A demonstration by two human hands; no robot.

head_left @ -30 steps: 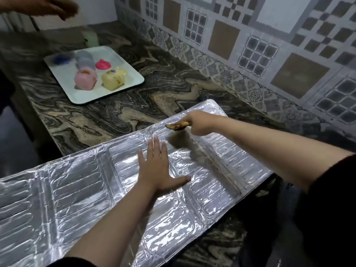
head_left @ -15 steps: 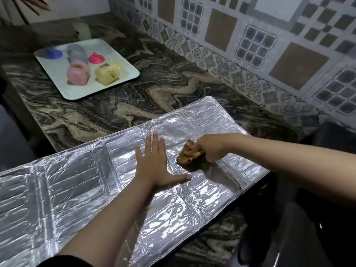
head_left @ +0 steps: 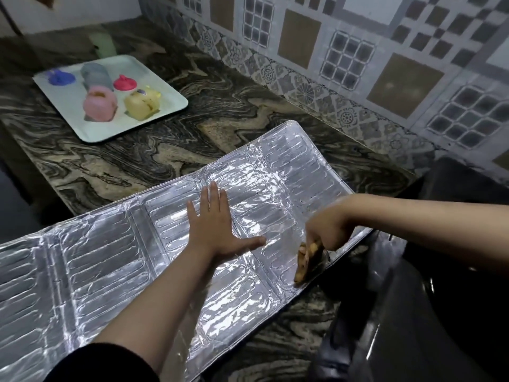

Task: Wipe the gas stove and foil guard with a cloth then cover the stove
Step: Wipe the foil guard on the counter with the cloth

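"While the foil guard (head_left: 115,271) lies flat on the counter (head_left: 154,161), what do your hands do?"

"My left hand (head_left: 217,230) presses it, fingers spread. My right hand (head_left: 329,230) pinches the yellow cloth (head_left: 305,261) at the near edge."

"What's in the tray (head_left: 162,111)?"

"A pink box (head_left: 99,104), a yellow box (head_left: 141,105), a grey one (head_left: 95,74), a blue lid (head_left: 61,78) and a red lid (head_left: 124,83). No words I can read."
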